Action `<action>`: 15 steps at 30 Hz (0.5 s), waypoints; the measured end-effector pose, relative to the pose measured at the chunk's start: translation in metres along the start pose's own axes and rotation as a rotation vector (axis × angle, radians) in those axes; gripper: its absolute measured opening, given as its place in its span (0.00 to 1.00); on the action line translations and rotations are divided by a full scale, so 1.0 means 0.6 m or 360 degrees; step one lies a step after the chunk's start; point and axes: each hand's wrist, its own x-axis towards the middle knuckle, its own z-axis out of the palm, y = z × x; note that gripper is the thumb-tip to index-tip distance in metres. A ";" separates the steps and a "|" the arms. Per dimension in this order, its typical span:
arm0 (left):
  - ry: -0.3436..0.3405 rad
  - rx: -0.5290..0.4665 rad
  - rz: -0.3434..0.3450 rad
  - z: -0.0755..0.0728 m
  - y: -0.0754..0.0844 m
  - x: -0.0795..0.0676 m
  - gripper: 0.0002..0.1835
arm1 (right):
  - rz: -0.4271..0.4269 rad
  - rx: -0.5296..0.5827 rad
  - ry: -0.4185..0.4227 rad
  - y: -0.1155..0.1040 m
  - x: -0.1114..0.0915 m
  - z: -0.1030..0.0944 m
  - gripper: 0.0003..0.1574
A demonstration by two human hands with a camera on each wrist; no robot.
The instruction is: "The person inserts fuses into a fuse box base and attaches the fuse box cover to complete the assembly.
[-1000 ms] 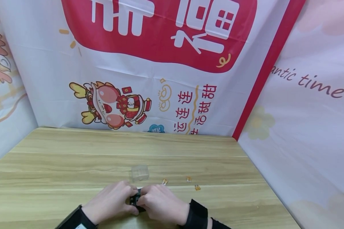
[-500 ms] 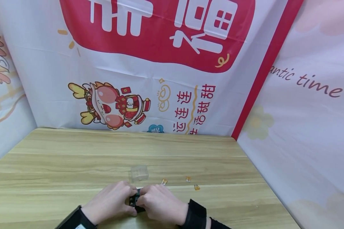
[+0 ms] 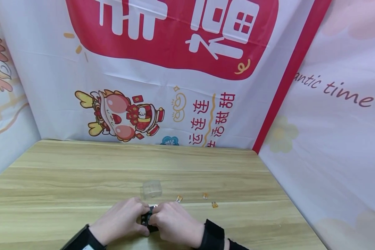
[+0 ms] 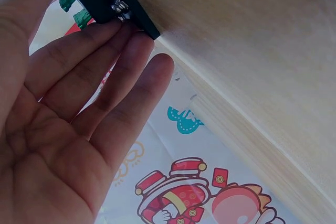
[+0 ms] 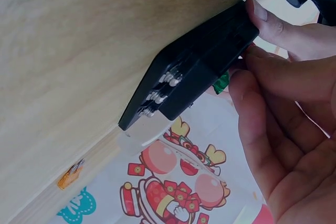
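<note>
Both hands work on a black fuse block (image 3: pixel 145 219), which has silver screw terminals (image 5: pixel 156 96) along its side. My left hand (image 3: pixel 125 218) grips it, thumb at the near end and fingers along the left side. Green blade fuses (image 4: pixel 82 18) stand in the block in the left wrist view; another green fuse (image 5: pixel 221 83) shows in the right wrist view. My right hand (image 3: pixel 176 222) has its fingers curled over the top of the block, fingertips pinched together at the fuse row. I cannot tell for sure what they pinch; it looks like a fuse, mostly hidden.
A clear plastic cover (image 3: pixel 152 188) lies on the wooden table (image 3: pixel 81 173) beyond the hands. Small orange fuses lie to the right: one orange fuse (image 3: pixel 179 198) near the right hand, others (image 3: pixel 214 205) farther out. A printed banner (image 3: pixel 59 114) hangs behind the table.
The left hand and the block keep their place. The right hand shifts very slightly at the block, and a little more of the block's far end shows.
</note>
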 end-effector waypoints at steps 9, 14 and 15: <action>-0.0005 -0.0002 -0.0002 -0.001 -0.001 0.000 0.12 | 0.0011 0.0001 0.0008 -0.001 0.002 -0.001 0.18; -0.0011 0.0003 0.0000 0.000 -0.001 0.000 0.13 | 0.0042 0.0037 0.0009 -0.001 0.001 0.001 0.19; -0.0011 0.0005 0.0002 0.000 -0.001 0.000 0.13 | 0.0048 0.0046 0.0009 0.000 0.001 0.001 0.19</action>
